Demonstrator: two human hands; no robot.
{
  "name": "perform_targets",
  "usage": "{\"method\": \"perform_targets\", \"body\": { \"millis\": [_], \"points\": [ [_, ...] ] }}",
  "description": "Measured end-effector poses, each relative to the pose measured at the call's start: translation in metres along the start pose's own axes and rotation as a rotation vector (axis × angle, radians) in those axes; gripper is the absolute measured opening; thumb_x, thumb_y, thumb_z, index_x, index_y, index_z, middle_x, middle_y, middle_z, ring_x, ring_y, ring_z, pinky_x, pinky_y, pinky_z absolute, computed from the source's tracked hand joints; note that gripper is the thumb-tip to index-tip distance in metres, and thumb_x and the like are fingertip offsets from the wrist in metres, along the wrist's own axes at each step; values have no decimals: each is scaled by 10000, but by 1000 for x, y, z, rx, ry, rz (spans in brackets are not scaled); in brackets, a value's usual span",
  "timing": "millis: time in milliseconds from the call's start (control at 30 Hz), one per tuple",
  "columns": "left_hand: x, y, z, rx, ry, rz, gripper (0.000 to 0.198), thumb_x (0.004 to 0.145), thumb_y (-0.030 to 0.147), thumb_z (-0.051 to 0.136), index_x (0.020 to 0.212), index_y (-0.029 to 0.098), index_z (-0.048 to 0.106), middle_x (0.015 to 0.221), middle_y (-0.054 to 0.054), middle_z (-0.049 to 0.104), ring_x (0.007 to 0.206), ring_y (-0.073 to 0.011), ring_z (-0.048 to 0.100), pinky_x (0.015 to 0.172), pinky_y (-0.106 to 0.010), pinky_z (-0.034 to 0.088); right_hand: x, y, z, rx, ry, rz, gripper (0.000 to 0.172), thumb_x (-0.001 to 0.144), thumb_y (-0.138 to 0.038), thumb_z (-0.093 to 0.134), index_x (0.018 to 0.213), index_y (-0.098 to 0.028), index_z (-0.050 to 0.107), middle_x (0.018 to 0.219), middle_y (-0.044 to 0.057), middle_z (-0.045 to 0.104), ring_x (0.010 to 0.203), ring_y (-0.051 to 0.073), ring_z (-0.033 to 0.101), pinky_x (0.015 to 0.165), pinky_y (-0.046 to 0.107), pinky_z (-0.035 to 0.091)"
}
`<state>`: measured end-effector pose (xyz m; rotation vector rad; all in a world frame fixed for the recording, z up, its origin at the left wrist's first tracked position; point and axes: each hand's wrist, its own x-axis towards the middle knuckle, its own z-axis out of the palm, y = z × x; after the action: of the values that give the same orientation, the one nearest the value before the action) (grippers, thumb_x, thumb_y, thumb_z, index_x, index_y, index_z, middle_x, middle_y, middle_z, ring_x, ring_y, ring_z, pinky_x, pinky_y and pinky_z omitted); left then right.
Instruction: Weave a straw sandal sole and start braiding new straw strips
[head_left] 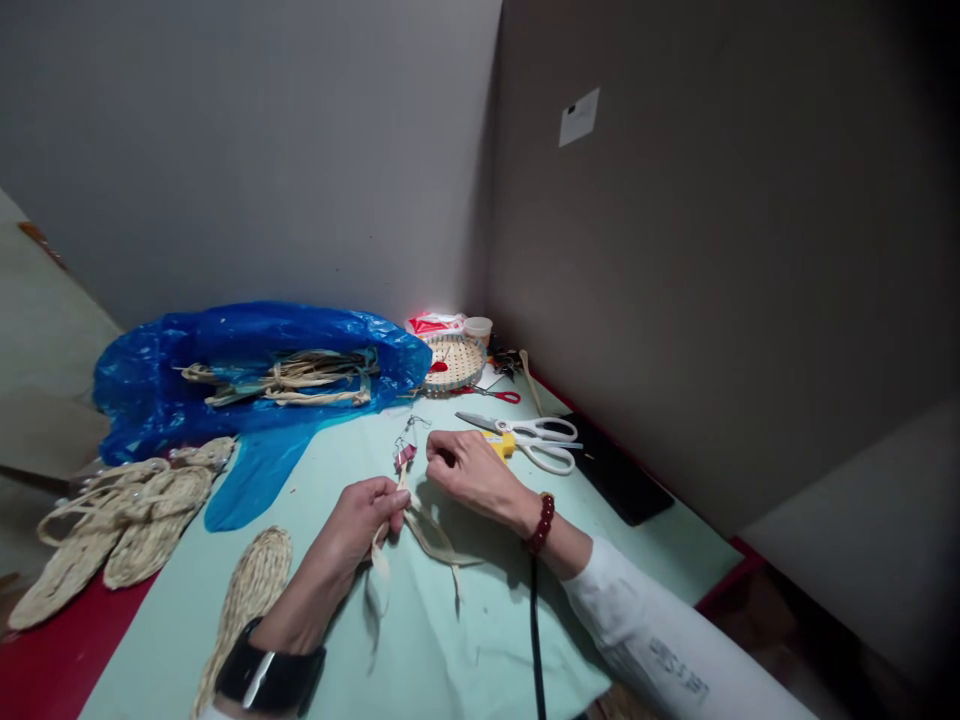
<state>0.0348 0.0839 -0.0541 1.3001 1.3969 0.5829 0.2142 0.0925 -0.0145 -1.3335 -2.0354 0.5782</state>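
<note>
My left hand point(371, 515) pinches pale flat plant-fibre strips point(435, 545) between thumb and fingers. Their loose ends spread over the cloth below. Just above the fingertips, a small reddish binder clip point(405, 458) grips the top of the strips, and a thin wire or chain runs up from it. To the right of the clip, my right hand point(476, 470) is closed with its fingers curled inward; what is in them, if anything, is hidden. White-handled scissors point(536, 430) and a yellow object point(501, 442) lie just beyond that hand.
A blue plastic bag point(247, 330) with fibre bundles point(315, 378) lies at the back left. Woven sandals point(142, 510) and a woven sole point(259, 570) are at left. A round basket point(454, 362), red-handled scissors point(508, 397) and a black phone-like slab point(622, 475) lie rearward. Partition walls enclose the table.
</note>
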Motion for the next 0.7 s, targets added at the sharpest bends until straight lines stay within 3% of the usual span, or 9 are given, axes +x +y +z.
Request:
{"method": "perform_targets", "body": {
  "millis": [100,267,333,500,600,700],
  "points": [
    [0,-2,-1,8,-9,26,275,923,384,568,1067,156,625,951,-40,674,729,-152,649,639,-331,556,0,0,-4,62,-59,8,308,853,-188,503,546,-177,480,497,-63,405,522,100,364,530,239,248],
    [1,-5,-2,31,-43,89,239,927,377,564,964,150,630,800,5,645,586,-108,589,534,-268,511,-2,7,9,119,-109,28,64,844,-213,619,842,-155,647,727,-10,645,705,134,558,620,225,346],
    [0,-4,-2,40,-57,117,225,927,366,568,915,149,627,748,22,625,542,-94,559,501,-248,486,-3,7,15,140,-165,23,42,834,-185,633,816,-154,656,690,-17,642,696,133,576,622,221,365],
    [-6,4,-1,68,-61,156,248,936,376,548,844,152,606,670,48,590,446,-65,463,421,-211,398,0,4,18,155,-264,31,216,903,-173,592,690,-151,625,586,-48,584,604,121,572,627,239,427],
    [-8,5,0,122,-35,150,305,937,396,540,752,157,580,611,65,556,397,-54,390,387,-204,338,0,4,17,116,-264,50,219,924,-208,596,714,-147,617,644,-42,600,639,133,589,664,279,463],
    [-8,4,1,212,16,158,336,923,395,563,679,164,558,566,76,522,406,-62,401,408,-213,353,-4,3,18,61,-236,80,184,924,-210,592,752,-149,613,680,-33,602,672,142,591,692,301,466]
  ]
}}
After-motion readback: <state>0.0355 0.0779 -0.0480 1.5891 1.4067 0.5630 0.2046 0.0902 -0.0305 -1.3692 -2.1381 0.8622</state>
